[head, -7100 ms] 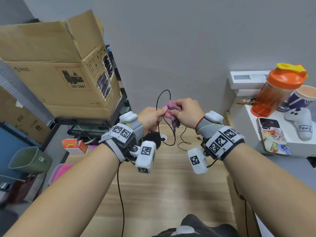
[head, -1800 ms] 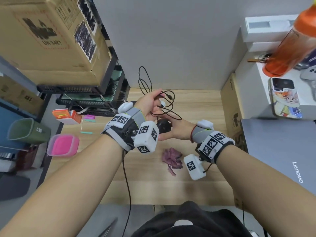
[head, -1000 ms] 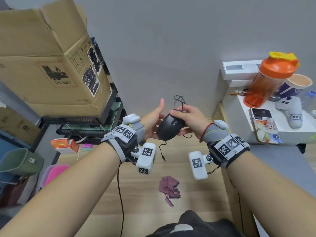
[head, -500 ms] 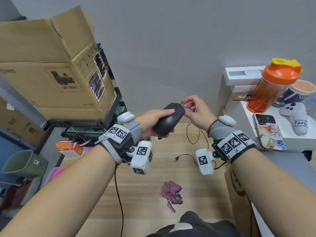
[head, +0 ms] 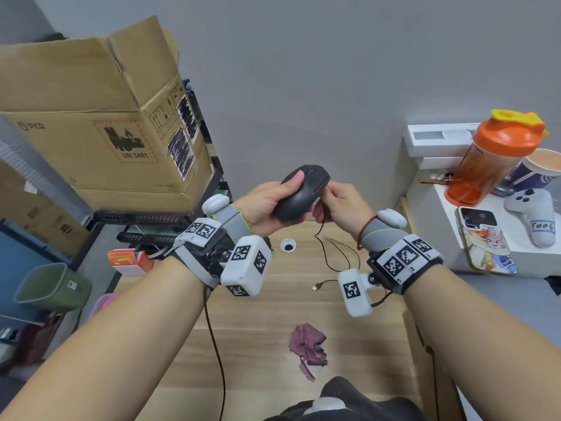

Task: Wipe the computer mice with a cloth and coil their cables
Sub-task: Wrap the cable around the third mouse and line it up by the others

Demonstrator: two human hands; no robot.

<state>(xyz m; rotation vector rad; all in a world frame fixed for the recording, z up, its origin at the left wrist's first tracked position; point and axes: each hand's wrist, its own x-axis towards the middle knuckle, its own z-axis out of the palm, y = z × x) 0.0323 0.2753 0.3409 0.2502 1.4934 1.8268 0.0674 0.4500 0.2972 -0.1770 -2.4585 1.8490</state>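
Showing the wooden desk (head: pixel 267 326) as the reference landmark, with every place given relative to it. Beyond its far-left corner stands a large cardboard box (head: pixel 100 117) on a black rack; off its right edge sits a white side table (head: pixel 440 208) carrying an orange shaker bottle (head: pixel 491 159). Held in the air above the far half of the desk is the black computer mouse (head: pixel 300 192), long axis running from lower left to upper right, its front end pointing away from the person toward the wall. The left hand (head: pixel 270 205) wraps the rear of the mouse body, thumb laid over the top and fingers curled beneath. The right hand (head: pixel 343 205) touches the mouse's right flank, fingertips pinching the mouse cable (head: pixel 320 229) close to where it leaves the shell. From that pinch the cable drops in slack loops onto the desk just right of the round grommet hole (head: pixel 287 246) and ends in a USB plug (head: pixel 315 288) lying free on the desk surface. The purple cloth (head: pixel 306 341) lies crumpled on the near middle of the desk, untouched, well apart from both hands. Judged from this layout, coiling is the step in hand: the right hand is the nearer one to the free cable, and the open wood below the hands gives room for drawing the slack upward. The loose plug end may swing or catch on the right wrist unit (head: pixel 355 291) as loops form
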